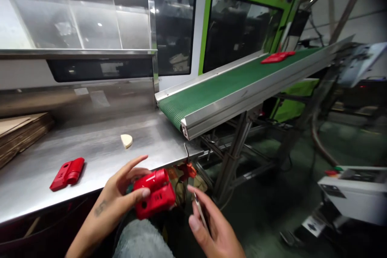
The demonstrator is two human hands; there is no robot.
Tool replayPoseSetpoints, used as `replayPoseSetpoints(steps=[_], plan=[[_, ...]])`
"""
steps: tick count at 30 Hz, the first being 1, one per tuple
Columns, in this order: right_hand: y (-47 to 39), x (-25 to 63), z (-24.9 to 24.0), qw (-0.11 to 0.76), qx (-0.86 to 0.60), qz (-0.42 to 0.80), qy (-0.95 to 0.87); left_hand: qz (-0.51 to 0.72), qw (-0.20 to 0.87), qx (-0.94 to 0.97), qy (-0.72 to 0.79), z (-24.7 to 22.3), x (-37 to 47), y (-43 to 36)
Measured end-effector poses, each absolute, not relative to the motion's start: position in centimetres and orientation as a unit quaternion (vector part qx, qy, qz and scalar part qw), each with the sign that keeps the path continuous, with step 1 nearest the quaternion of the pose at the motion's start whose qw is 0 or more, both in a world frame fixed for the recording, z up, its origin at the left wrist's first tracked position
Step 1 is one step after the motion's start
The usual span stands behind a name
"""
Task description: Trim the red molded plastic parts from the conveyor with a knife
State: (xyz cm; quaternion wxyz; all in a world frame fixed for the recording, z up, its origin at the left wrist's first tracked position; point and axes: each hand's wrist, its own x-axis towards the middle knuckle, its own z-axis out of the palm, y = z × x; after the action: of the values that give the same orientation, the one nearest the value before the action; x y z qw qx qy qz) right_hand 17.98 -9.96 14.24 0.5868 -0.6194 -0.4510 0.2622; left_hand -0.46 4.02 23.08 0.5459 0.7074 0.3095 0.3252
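Note:
A glossy red moulded plastic housing (157,201), with a round barrel along one side and small slots, is gripped between the thumb and fingers of my left hand (121,193). It is held just off the front edge of the metal table (99,141), above my lap. To its right, apart from it, my right hand (217,225) is closed around a thin, blade-like metal tool (200,211) that points up; its lower end is hidden in the palm. A similar red housing (68,173) lies on the table at the left.
A half-round cream piece (126,141) lies on the table. Orange-handled pliers (188,169) hang by the table's edge. A sloping green conveyor belt (208,92) carries another red part (277,57). Stacked cardboard (24,133) is at the left. A green-framed machine (208,20) stands behind.

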Motion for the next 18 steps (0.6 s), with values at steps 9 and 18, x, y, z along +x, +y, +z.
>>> replayPoseSetpoints(steps=[9,18], plan=[[-8.2,12.2,19.3,0.557,-0.497,0.309,-0.589,0.449,0.589,0.578,0.343,21.3,-4.7,-1.3],[-9.7,8.5,15.4,0.475,-0.47,0.14,-0.73,0.569,0.747,0.172,0.298,17.2,-3.1,-3.9]])
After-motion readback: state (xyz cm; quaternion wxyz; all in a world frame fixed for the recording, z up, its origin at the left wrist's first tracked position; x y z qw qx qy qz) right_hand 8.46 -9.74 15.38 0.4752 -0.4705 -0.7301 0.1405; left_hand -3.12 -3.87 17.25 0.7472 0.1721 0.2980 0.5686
